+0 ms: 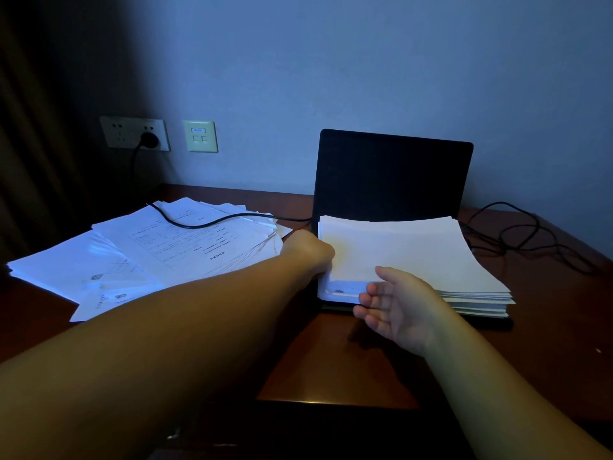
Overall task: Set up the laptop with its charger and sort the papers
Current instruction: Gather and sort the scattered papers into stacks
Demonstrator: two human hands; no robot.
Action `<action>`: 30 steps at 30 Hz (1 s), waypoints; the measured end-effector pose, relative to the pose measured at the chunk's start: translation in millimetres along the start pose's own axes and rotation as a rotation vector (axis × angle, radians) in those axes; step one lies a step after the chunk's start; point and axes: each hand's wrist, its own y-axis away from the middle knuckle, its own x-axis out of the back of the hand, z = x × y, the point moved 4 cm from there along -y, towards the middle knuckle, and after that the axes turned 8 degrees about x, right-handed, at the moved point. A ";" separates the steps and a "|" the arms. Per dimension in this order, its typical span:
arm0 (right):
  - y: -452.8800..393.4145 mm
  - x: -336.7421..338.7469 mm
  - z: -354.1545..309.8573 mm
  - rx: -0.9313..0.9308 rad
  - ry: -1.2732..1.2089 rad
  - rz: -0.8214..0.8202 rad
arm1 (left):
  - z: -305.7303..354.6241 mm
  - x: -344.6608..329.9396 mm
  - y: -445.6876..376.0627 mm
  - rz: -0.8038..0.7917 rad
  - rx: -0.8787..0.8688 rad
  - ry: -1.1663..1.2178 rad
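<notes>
**Neat paper stack on the laptop, both hands at its near-left corner**

Head view: a thick, squared stack of white paper sheets (408, 257) lies on the keyboard deck of an open black laptop (391, 175), whose dark screen stands upright behind it. The left hand (308, 252) is at the stack's left edge, its fingers hidden behind the sheets; it seems to grip or lift a few of them there, but I cannot tell for certain how the fingers close. The right hand (394, 307) is relaxed and holds nothing, palm turned left, fingertips just touching the stack's near-left corner.

A second, loose spread of printed white sheets (146, 257) fans across the dark wooden desk (348, 360) to the left, well apart from the right hand and just beside the left forearm. A black charger cable (212, 220) runs from a plug in the wall socket (134, 132) across that spread toward the laptop; more black cable lies coiled on the desk at right.

Judging by its thickness, the stack is likely heavy as a block yet limp and slippery sheet by sheet. It would probably handle best held at opposite edges or supported from beneath; a one-corner pinch risks fanning the top sheets. The cable lying on the loose sheets could drag them.
</notes>
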 end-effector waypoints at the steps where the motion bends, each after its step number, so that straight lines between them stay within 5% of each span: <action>1: 1.6 -4.8 -0.6 0.021 0.028 -0.032 | -0.7 3.3 1.3 0.012 -0.023 -0.024; 8: 12.7 -59.0 -17.9 0.312 0.210 -0.184 | -30.5 55.0 3.0 0.160 -0.224 -0.152; 17: -1.1 -142.4 -24.8 0.801 0.741 -0.169 | -94.3 139.7 -18.4 0.422 -0.217 -0.463; 30: -33.2 -205.0 -6.8 0.912 1.188 -0.177 | -152.5 183.0 -22.5 0.530 -0.266 -0.611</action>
